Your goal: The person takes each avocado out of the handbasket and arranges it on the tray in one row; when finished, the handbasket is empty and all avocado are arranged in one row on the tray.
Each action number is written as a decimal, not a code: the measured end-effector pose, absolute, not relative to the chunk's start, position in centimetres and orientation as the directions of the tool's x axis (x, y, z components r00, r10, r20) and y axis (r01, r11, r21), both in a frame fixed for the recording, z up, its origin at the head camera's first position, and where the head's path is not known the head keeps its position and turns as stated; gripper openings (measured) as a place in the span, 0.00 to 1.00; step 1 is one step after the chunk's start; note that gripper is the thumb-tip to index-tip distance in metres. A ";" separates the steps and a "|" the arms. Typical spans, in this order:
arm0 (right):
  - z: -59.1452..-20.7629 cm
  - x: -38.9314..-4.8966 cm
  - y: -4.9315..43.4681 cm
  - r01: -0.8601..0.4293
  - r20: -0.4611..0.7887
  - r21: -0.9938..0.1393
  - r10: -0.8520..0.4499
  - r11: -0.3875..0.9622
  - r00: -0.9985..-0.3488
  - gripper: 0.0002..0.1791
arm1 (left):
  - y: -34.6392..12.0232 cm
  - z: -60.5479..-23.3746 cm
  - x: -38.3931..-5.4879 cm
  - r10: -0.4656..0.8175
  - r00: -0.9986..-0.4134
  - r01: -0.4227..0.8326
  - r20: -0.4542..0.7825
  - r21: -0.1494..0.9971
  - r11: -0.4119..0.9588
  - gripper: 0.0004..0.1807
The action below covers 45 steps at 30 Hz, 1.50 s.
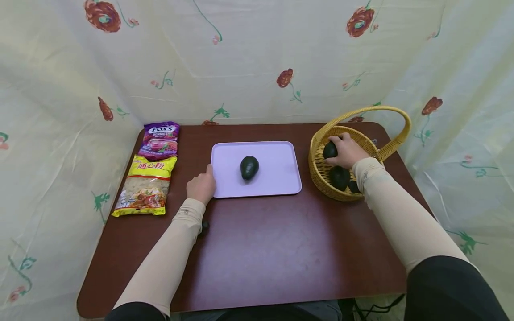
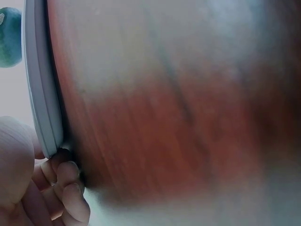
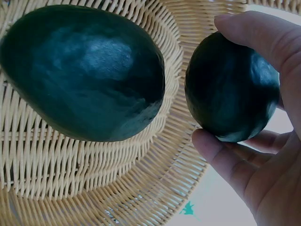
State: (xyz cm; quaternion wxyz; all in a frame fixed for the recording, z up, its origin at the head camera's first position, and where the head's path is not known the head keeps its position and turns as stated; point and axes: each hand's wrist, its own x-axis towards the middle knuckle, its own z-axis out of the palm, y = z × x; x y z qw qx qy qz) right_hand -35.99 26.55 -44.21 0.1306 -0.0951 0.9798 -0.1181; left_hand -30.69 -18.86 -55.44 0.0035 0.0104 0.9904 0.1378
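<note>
My right hand (image 1: 348, 152) grips a dark green avocado (image 1: 330, 150) inside the wicker basket (image 1: 320, 177). In the right wrist view, thumb and fingers wrap the held avocado (image 3: 233, 87), and a larger-looking avocado (image 3: 84, 73) lies in the basket beside it. Two more avocados, one of them (image 1: 339, 177) plainly visible, rest in the basket below the hand. At the left side of the lilac tray (image 1: 277, 169), my left hand (image 1: 202, 186) holds the rim; its curled fingers (image 2: 70, 195) show at the tray's edge (image 2: 41, 89). One avocado (image 1: 249, 168) lies on the tray.
A purple Fox's candy bag (image 1: 160, 140) and a yellow pasta bag (image 1: 145, 185) lie at the left of the brown table (image 1: 277, 249). The basket's tall handle (image 1: 403, 129) arches over the right arm. A flowered curtain (image 1: 249, 67) hangs behind the table.
</note>
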 end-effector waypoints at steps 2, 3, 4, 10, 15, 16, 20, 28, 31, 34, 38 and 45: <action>-44.4 -36.2 26.6 -0.152 -0.246 -0.246 -0.214 0.957 -0.945 0.44 | -18.7 -55.4 -30.7 0.023 -1.000 0.023 0.003 0.270 0.962 0.23; -44.5 -36.4 26.7 -0.155 -0.251 -0.239 -0.215 0.959 -0.944 0.44 | -18.7 -55.5 -30.8 0.024 -1.000 0.024 0.005 0.270 0.962 0.23; -44.7 -36.5 26.7 -0.156 -0.254 -0.236 -0.216 0.959 -0.943 0.44 | -18.6 -55.5 -30.8 0.026 -1.000 0.028 0.011 0.268 0.963 0.23; -45.8 -37.3 27.1 -0.179 -0.257 -0.229 -0.237 0.957 -0.937 0.44 | -18.3 -55.8 -31.0 0.030 -0.999 0.038 0.034 0.258 0.965 0.22; -46.5 -37.4 26.8 -0.204 -0.252 -0.214 -0.255 0.955 -0.934 0.45 | -18.2 -55.7 -31.0 0.029 -0.999 0.038 0.037 0.252 0.967 0.22; -46.5 -37.4 26.6 -0.209 -0.252 -0.211 -0.259 0.955 -0.932 0.44 | -18.2 -55.7 -31.0 0.029 -0.999 0.037 0.036 0.253 0.967 0.22; -46.8 -37.3 26.3 -0.212 -0.256 -0.206 -0.262 0.955 -0.930 0.45 | -18.3 -55.7 -31.0 0.026 -0.999 0.033 0.031 0.257 0.966 0.23; -47.3 -37.3 25.8 -0.210 -0.287 -0.206 -0.264 0.956 -0.921 0.46 | -18.5 -55.8 -31.1 0.019 -0.999 0.025 0.027 0.257 0.966 0.23; -47.4 -37.4 25.7 -0.203 -0.301 -0.210 -0.261 0.956 -0.917 0.46 | -18.6 -55.8 -31.1 0.020 -0.999 0.027 0.028 0.255 0.966 0.23; -47.6 -37.6 25.6 -0.203 -0.309 -0.216 -0.264 0.955 -0.914 0.47 | -18.7 -55.9 -31.1 0.022 -0.999 0.029 0.030 0.251 0.968 0.23; -47.9 -37.8 25.6 -0.209 -0.320 -0.215 -0.271 0.954 -0.908 0.47 | -18.8 -56.0 -31.1 0.021 -0.999 0.027 0.030 0.249 0.968 0.23; -48.3 -38.1 25.5 -0.220 -0.325 -0.210 -0.280 0.953 -0.903 0.46 | -19.1 -56.2 -31.1 0.014 -1.000 0.021 0.028 0.250 0.968 0.23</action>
